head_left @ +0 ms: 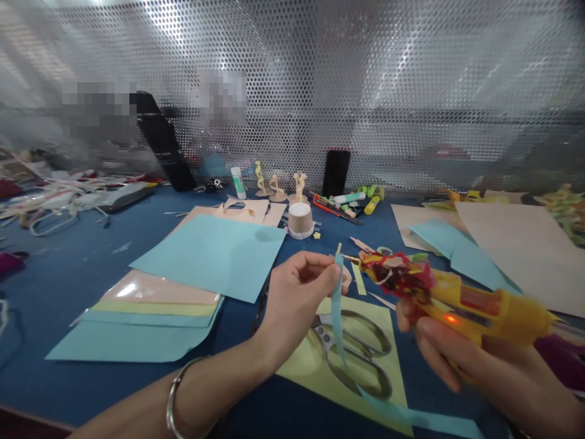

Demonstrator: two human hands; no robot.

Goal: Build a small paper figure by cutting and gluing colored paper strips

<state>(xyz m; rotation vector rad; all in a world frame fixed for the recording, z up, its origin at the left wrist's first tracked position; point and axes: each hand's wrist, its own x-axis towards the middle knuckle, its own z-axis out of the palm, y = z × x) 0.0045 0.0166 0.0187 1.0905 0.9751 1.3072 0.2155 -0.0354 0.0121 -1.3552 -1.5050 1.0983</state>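
Observation:
My left hand (301, 296) pinches the upper end of a long blue paper strip (337, 305), which hangs down and trails to the lower right. A thin yellow piece sticks up just above my fingertips. My right hand (461, 353) is wrapped round a yellow hot glue gun (484, 311) with a lit orange light. Its metal nozzle points left and is at, or very close to, the strip's top end; contact cannot be made out. Below the hands, metal-handled scissors (365, 341) lie on a yellow paper sheet (306, 360), partly crossed by the strip.
Blue paper (214, 250) and a packet of coloured sheets (150, 329) lie left. A small cup-like piece (300, 221) stands ahead, with small paper figures (299, 186), a glue stick (238, 183) and a phone (336, 172) behind. Beige sheets (516, 244) lie right. A perforated metal panel (283, 79) closes the back.

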